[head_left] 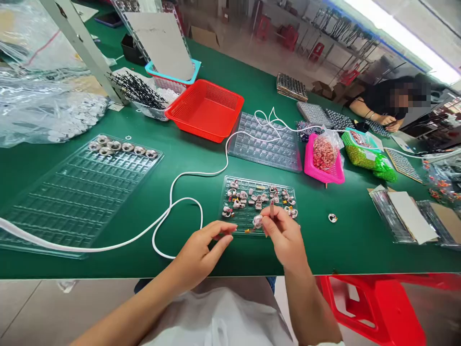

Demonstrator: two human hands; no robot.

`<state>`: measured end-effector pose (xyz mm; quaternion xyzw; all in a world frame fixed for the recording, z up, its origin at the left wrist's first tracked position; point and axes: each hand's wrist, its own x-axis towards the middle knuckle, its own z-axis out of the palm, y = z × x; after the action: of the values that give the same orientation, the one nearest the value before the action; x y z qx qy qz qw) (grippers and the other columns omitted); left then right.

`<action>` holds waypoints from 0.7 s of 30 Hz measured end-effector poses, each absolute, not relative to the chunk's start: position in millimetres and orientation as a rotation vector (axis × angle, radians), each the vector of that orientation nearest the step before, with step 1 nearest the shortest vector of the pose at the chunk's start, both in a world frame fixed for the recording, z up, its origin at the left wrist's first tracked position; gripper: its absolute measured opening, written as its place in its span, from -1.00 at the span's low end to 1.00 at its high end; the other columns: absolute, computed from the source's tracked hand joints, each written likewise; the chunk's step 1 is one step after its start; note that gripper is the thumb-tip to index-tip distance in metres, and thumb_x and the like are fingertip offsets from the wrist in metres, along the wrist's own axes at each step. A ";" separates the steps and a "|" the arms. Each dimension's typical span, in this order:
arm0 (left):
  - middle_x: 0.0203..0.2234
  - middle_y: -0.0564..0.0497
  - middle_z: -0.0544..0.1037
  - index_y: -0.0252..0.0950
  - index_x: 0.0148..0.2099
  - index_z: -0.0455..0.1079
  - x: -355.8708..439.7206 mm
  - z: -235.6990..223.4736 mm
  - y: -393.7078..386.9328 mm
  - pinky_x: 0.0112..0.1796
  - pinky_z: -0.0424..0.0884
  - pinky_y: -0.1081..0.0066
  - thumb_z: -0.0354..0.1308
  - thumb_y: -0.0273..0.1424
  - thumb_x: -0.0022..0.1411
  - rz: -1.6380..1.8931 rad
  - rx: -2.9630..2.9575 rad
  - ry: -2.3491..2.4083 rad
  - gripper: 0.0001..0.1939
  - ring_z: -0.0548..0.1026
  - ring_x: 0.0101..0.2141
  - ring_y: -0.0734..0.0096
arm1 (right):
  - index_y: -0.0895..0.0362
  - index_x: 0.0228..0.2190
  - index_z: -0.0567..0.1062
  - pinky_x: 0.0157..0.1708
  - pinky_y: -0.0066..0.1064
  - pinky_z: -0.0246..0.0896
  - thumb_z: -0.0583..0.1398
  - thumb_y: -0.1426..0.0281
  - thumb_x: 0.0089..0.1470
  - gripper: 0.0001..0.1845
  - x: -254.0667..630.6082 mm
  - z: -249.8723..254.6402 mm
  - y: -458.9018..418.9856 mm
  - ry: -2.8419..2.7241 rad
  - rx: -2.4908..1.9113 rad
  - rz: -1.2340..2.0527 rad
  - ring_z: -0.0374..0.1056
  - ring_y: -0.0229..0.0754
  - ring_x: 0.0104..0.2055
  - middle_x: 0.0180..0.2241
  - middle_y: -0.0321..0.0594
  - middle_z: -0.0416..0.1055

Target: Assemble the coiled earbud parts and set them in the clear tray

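My right hand (286, 235) is closed in a pinch at the front edge of a small clear plastic tray (234, 222). Thumb and forefinger hold a small round whitish part (257, 221) with a short orange-tipped piece hanging off it. A thin brownish strip (272, 209), perhaps the end of a tool, stands up between the same fingers. To the left, my left hand (207, 247) has thumb and forefinger apart, with nothing visible between them. Several small white-and-dark parts (252, 198) lie in the tray beyond both hands.
A larger clear tray (82, 192) holds several round parts (122, 146). A white cable (187, 174) winds across the green table. Behind are a red basket (205, 113), an empty-looking tray (264, 144) and a pink basket (324, 168). One loose part (333, 218) lies right. A co-worker (382, 103) sits far right.
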<state>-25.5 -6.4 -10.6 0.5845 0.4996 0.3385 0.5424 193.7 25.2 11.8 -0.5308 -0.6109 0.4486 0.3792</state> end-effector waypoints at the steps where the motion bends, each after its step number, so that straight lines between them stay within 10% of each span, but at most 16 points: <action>1: -0.08 -0.09 0.61 -0.22 0.00 0.51 -24.4 -9.3 -5.9 -0.06 0.42 0.32 0.10 -0.27 0.36 0.823 1.312 1.179 -0.73 0.54 -0.10 0.18 | 0.09 -0.24 0.44 -0.49 -0.45 0.19 0.16 0.22 0.28 -0.80 189.4 6.2 16.1 -1.505 -1.288 1.184 0.22 -0.28 -0.48 -0.40 -0.30 0.35; 21: -0.44 -0.05 0.60 -0.39 -0.26 0.59 -23.4 -9.0 -0.8 -0.31 0.46 0.38 0.46 -0.40 0.02 0.672 0.409 0.687 -0.77 0.54 -0.41 0.38 | 0.04 -0.25 0.47 -0.27 -0.34 0.30 0.14 0.29 0.31 -0.87 166.4 -17.6 4.3 -1.602 -0.882 1.374 0.31 -0.16 -0.22 -0.25 -0.20 0.33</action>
<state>-23.4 -0.8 -9.0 0.1955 0.3280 0.3210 0.8667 166.4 4.3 -17.6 -0.3510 -0.6375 0.5466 0.4143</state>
